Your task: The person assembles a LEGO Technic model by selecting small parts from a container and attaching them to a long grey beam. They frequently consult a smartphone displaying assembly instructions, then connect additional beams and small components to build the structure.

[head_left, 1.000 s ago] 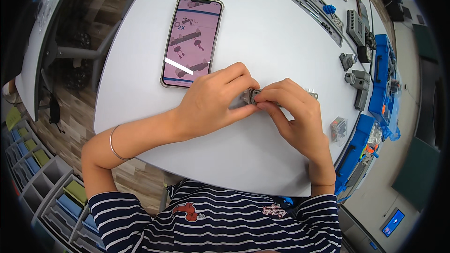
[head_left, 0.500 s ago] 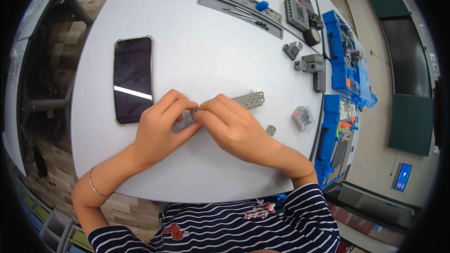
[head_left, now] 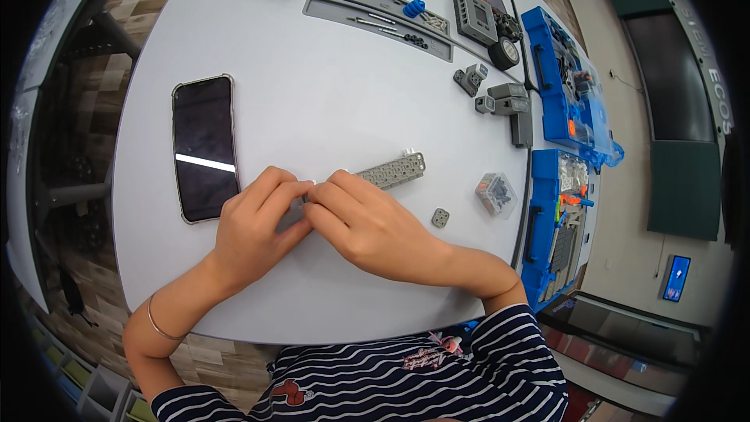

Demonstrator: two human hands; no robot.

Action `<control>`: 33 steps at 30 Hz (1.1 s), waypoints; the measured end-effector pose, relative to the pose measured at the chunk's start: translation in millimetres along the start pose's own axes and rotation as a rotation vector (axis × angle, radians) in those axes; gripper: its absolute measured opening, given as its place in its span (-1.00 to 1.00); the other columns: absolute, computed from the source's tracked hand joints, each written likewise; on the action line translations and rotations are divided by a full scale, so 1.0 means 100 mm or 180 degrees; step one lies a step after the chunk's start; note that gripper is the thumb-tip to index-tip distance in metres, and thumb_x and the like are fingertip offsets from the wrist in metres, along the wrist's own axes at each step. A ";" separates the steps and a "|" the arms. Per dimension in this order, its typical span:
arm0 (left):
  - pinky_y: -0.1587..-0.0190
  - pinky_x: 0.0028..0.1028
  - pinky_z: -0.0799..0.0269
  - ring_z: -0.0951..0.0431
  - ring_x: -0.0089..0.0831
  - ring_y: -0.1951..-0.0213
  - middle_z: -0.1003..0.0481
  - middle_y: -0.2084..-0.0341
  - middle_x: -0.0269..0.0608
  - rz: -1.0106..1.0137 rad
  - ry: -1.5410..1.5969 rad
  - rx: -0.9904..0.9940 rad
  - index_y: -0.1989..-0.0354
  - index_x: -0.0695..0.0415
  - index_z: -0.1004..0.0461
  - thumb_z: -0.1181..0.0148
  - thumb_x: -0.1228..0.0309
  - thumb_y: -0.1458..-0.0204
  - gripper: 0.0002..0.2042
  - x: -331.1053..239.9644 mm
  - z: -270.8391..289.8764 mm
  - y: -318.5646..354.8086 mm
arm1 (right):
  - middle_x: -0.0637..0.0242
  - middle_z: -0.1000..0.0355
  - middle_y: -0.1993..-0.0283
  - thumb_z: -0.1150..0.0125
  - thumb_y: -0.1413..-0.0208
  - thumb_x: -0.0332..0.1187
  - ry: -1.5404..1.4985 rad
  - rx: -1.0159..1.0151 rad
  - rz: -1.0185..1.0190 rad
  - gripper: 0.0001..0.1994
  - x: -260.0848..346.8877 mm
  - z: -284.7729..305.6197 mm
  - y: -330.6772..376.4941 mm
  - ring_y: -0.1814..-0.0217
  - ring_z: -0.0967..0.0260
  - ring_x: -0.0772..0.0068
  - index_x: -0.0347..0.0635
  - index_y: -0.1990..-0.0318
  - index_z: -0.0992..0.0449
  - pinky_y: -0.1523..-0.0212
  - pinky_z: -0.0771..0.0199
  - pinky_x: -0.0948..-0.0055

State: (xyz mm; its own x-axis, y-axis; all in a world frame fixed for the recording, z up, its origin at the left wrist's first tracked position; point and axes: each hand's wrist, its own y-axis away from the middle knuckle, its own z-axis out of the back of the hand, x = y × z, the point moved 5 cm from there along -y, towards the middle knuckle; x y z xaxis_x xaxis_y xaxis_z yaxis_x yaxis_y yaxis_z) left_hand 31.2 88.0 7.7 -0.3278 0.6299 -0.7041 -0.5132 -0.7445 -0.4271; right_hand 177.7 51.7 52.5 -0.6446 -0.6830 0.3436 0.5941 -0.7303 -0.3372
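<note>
Over the near middle of the white table, my left hand (head_left: pixel 254 227) and my right hand (head_left: pixel 363 223) meet fingertip to fingertip, both closed. They pinch a grey plastic building piece (head_left: pixel 295 211), mostly covered by the fingers. A grey perforated beam (head_left: pixel 394 172) sticks out beyond my right hand, a small white connector (head_left: pixel 408 152) at its far edge. My right hand hides whether the beam and the pinched piece are one. A small grey square plate (head_left: pixel 441 218) lies right of my right hand.
A dark phone (head_left: pixel 205 148) lies left of my hands. To the right are a clear box of pins (head_left: pixel 496 194), grey motor blocks (head_left: pixel 512 105) and blue storage bins (head_left: pixel 547 219). Farther back stand a grey controller with a wheel (head_left: pixel 475 19) and a tool tray (head_left: pixel 336 12).
The view has shifted, so the table things sit a little farther left. Both hands remain together at the grey piece, with the fingers slightly moved.
</note>
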 end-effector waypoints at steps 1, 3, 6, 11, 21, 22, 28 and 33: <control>0.41 -0.42 -0.56 -0.59 -0.32 0.43 -0.54 0.27 -0.24 -0.0128 -0.0077 -0.0073 0.09 0.21 -0.63 -0.60 0.55 0.21 -0.57 -0.01 0.01 -0.01 | 0.14 -0.39 0.21 -0.29 0.12 -0.50 -0.0026 -0.0052 -0.0005 -0.78 -0.01 0.00 0.00 0.15 -0.41 0.19 -0.36 0.28 -0.48 0.15 -0.58 0.26; 0.40 -0.41 -0.56 -0.60 -0.30 0.41 -0.56 0.28 -0.23 -0.0354 -0.0229 -0.0182 0.09 0.20 -0.63 -0.61 0.55 0.23 -0.56 -0.04 0.04 -0.03 | 0.14 -0.39 0.21 -0.29 0.12 -0.49 -0.0091 -0.0078 -0.0034 -0.79 -0.02 0.00 -0.01 0.15 -0.41 0.19 -0.36 0.28 -0.48 0.16 -0.57 0.27; 0.40 -0.41 -0.56 -0.62 -0.29 0.38 -0.60 0.29 -0.22 -0.0571 -0.0291 -0.0280 0.09 0.19 -0.63 -0.60 0.55 0.24 -0.56 -0.06 0.09 -0.05 | 0.16 -0.38 0.22 -0.29 0.12 -0.49 -0.0167 -0.0167 0.0042 -0.79 -0.02 0.04 -0.01 0.16 -0.40 0.20 -0.36 0.28 -0.49 0.18 -0.54 0.28; 0.38 -0.45 -0.58 -0.66 -0.36 0.33 -0.66 0.25 -0.14 -0.0025 0.0565 -0.0012 0.07 0.23 -0.63 -0.54 0.64 0.10 -0.63 0.00 0.11 -0.01 | 0.13 -0.48 0.15 -0.37 0.10 -0.52 -0.0159 -0.0296 0.0217 -0.73 0.00 0.15 -0.02 0.16 -0.50 0.18 -0.40 0.19 -0.57 0.19 -0.57 0.26; -0.01 -0.44 -0.76 -0.72 -0.35 -0.04 -0.68 0.01 -0.07 0.1440 0.2370 0.0140 -0.17 0.36 -0.58 -0.25 0.70 -0.25 -0.68 0.07 0.02 0.04 | 0.13 -0.55 0.13 -0.44 0.11 -0.59 -0.0114 -0.0310 0.0096 -0.72 -0.09 0.14 -0.04 0.24 -0.52 0.22 -0.39 0.17 -0.59 0.25 -0.56 0.30; -0.02 -0.43 -0.77 -0.72 -0.35 -0.05 -0.68 0.00 -0.06 0.1502 0.2464 0.0150 -0.18 0.37 -0.57 -0.23 0.70 -0.28 -0.70 0.08 0.02 0.04 | 0.16 -0.53 0.14 -0.42 0.07 -0.55 -0.0120 -0.0356 0.0090 -0.74 -0.09 0.14 -0.04 0.23 -0.49 0.23 -0.37 0.18 -0.58 0.25 -0.53 0.30; -0.05 -0.42 -0.75 -0.71 -0.36 -0.05 -0.67 -0.03 0.01 0.1863 0.2999 0.0241 -0.18 0.39 -0.54 -0.21 0.64 -0.34 -0.73 0.12 0.02 0.07 | 0.21 -0.50 0.14 -0.37 0.00 -0.46 -0.0093 -0.0686 0.0089 -0.78 -0.10 0.13 -0.05 0.21 -0.45 0.26 -0.32 0.18 -0.56 0.24 -0.47 0.31; -0.01 -0.43 -0.75 -0.73 -0.36 -0.03 -0.69 0.01 0.02 0.2195 0.3303 0.0236 -0.14 0.38 -0.56 -0.23 0.60 -0.35 -0.76 0.16 0.00 0.07 | 0.21 -0.58 0.19 -0.48 0.14 -0.66 -0.0075 -0.0856 0.0043 -0.67 -0.11 0.15 -0.05 0.31 -0.52 0.26 -0.29 0.16 -0.58 0.32 -0.53 0.35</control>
State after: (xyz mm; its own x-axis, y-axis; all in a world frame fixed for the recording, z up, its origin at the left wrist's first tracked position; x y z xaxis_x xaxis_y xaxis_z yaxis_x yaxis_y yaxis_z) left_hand 22.3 93.2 -6.0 0.2167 -0.3833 -0.8978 -0.5377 -0.8145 0.2180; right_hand 188.4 62.6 63.6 -0.6241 -0.6951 0.3568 0.4513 -0.6935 -0.5616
